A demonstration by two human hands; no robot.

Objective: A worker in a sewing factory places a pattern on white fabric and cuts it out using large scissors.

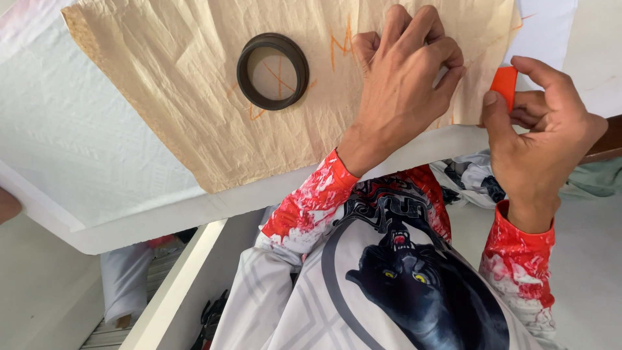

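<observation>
The person's left hand (405, 71) is pressing down with curled fingers on a creased tan sheet of pattern paper (194, 97) marked with orange lines, which is lying on a white table (97, 162). Their right hand (541, 136) is pinching a small flat orange piece of marking chalk (505, 83) between thumb and fingers, just beside the paper's edge. A dark round ring (273, 71) is sitting on the paper, well apart from both hands.

Paper sheet (194, 97) cut off at top; orange chalk (504, 84) mostly hidden.
</observation>
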